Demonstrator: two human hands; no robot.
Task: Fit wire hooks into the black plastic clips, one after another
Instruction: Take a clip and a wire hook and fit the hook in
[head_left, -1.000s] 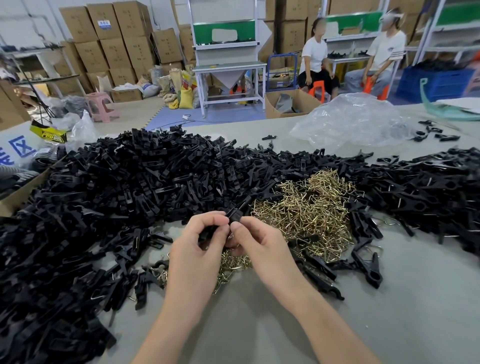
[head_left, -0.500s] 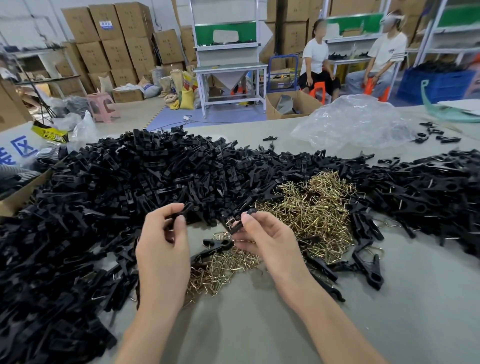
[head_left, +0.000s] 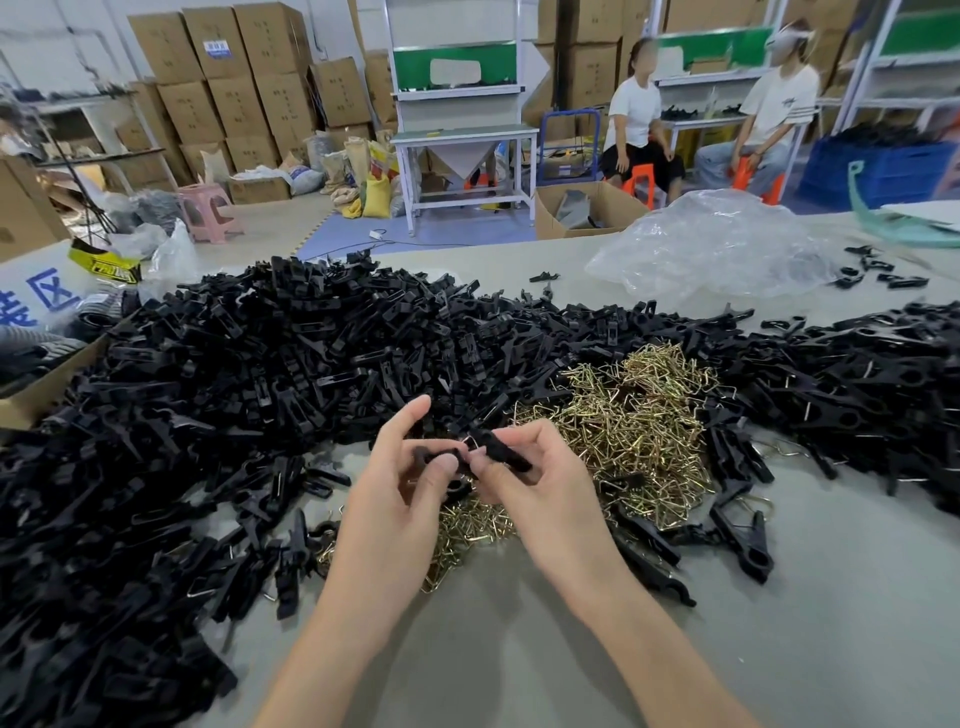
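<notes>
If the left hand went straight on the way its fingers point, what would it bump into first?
Probably the heap of black clips just beyond the left hand; depth is hard to judge from one view.

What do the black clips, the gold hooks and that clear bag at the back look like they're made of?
Clips: matte black moulded plastic, dull with soft highlights. Hooks: thin bent wire, probably brass-plated steel, glinting yellow. Bag: thin clear plastic film, crinkled and see-through.

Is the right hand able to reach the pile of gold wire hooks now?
Probably yes: the wire hooks lie just beside the right hand with nothing between, though its fingers pinch a black clip.
</notes>
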